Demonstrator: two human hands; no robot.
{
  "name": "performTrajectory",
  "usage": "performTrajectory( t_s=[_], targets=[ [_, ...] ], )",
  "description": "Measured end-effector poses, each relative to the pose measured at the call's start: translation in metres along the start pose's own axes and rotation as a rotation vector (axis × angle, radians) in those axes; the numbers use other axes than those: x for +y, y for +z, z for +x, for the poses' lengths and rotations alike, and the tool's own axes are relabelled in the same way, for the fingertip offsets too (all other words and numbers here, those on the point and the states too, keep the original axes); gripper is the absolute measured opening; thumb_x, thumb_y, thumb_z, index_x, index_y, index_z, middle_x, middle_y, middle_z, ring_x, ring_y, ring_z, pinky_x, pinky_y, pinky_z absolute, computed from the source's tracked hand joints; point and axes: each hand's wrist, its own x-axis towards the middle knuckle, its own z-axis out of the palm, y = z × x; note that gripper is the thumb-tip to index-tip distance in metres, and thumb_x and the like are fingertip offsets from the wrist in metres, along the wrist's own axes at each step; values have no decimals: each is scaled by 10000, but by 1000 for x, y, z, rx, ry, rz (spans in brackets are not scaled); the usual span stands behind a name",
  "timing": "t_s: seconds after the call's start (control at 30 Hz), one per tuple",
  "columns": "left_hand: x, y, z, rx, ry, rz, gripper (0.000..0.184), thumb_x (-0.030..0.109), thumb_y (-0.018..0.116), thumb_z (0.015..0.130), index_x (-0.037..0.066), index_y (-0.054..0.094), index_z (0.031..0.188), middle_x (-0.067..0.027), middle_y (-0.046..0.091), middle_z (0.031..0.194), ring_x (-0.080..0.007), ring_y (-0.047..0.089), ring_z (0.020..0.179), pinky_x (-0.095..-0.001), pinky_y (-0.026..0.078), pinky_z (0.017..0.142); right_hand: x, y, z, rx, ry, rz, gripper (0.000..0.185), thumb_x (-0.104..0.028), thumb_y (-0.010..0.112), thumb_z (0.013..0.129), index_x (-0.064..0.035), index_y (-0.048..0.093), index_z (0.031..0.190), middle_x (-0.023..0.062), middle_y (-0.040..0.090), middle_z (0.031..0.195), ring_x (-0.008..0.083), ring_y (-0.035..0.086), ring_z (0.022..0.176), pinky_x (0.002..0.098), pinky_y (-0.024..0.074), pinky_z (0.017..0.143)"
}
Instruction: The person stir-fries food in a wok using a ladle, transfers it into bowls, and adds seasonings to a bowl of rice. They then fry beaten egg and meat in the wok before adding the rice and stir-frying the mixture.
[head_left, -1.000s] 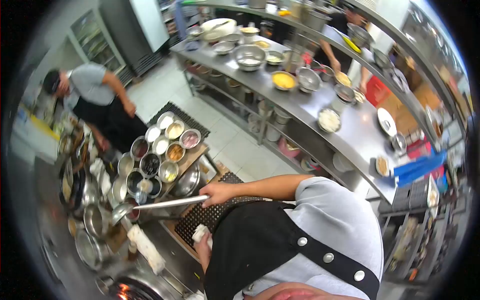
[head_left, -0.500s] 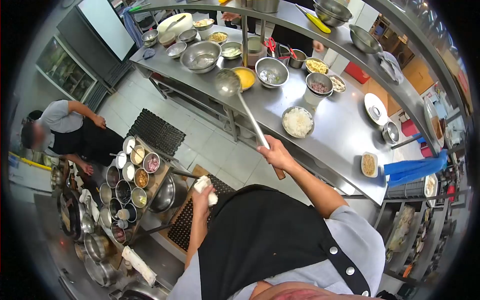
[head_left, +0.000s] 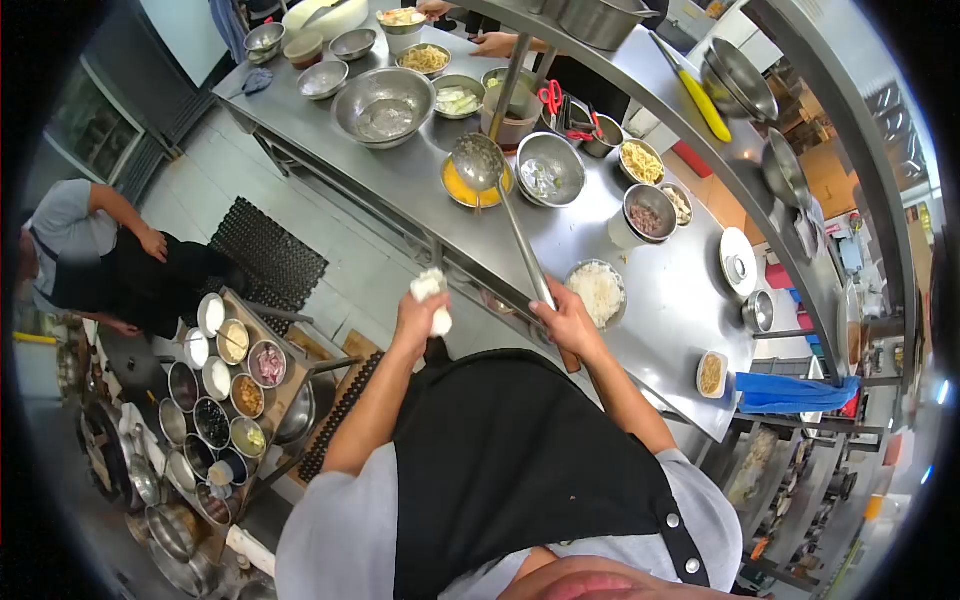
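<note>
Right hand (head_left: 568, 322) grips the ladle (head_left: 509, 208) by its handle (head_left: 524, 245), a sound hold; stiff, probably bowl-heavy beyond the fingers. Left hand (head_left: 417, 322) clenches a soft-looking cloth (head_left: 429, 283).

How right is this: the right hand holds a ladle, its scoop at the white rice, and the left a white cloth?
Not quite: in the head view, the ladle's scoop is at the yellow liquid, not the white rice.

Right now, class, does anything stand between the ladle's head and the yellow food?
Nothing visible does. The right hand holds the ladle by its handle, its head overlapping the yellow food in this view. The metal bowl to the right stands beside them, not between. Whether head and food touch cannot be told.
</note>
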Motion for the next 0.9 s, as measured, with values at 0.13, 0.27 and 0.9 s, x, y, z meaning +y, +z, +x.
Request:
performTrajectory(
  t_s=[0.13,0.27,0.9],
  targets=[
    [22,21,93,-11,-34,75,321,107,715,857,-14,642,1146,-93,692,909,-172,656,740,-326,532,648,-31,-6,8,-123,466,-15,577,-116,631,946,-28,482,1497,156,649,1280,219,578,1202,349,418,1069],
    [28,60,124,-168,133,262,402,112,740,820,-10,633,1188,-93,705,992,-197,671,853,-345,539,756,-2,-6,5,47,30,-123,613,-178,664,931,6,469,1482,236,700,1143,301,670,1043,394,490,958],
    [17,85,120,-426,543,609,634,184,791,784,-34,558,1332,-243,553,1435,-378,549,1319,-415,448,1087,-17,-24,27,0,202,-22,642,-168,687,935,51,445,1488,278,621,1348,311,594,1274,373,415,1087]
  ],
)
